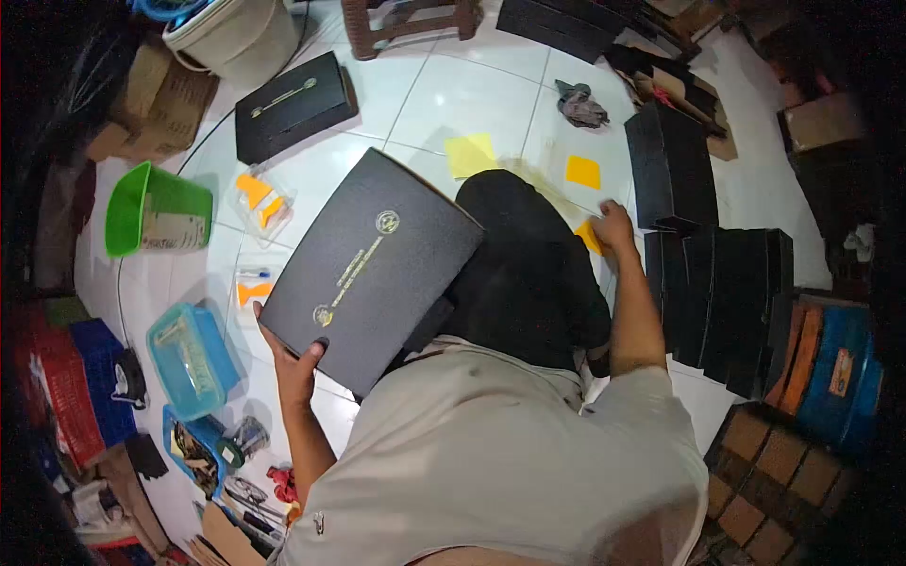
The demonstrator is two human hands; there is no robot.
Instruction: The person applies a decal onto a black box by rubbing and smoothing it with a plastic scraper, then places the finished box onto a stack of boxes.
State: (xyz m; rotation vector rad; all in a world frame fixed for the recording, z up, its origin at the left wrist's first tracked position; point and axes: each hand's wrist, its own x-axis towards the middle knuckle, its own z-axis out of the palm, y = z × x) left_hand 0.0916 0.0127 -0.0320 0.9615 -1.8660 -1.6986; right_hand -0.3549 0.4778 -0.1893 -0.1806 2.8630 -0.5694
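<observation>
A large black box [377, 269] with gold lettering and two round emblems rests tilted on my lap. My left hand [294, 368] grips its lower left edge, the thumb on top of the lid. Out to the right, my right hand [613, 226] is beside my knee, its fingers bent at an orange piece [589, 237]. Whether the fingers hold that piece is hard to make out. Another orange square [583, 172] lies on the white floor just above this hand. A yellow sheet [470, 155] lies beyond my knee.
Black boxes [722, 302] stand at the right, with another black box [291, 106] at the upper left. A green bin [160, 209], a blue basket [192, 360] and orange tools in clear bags [261, 203] are on the left. Crumpled grey plastic [580, 104] lies ahead.
</observation>
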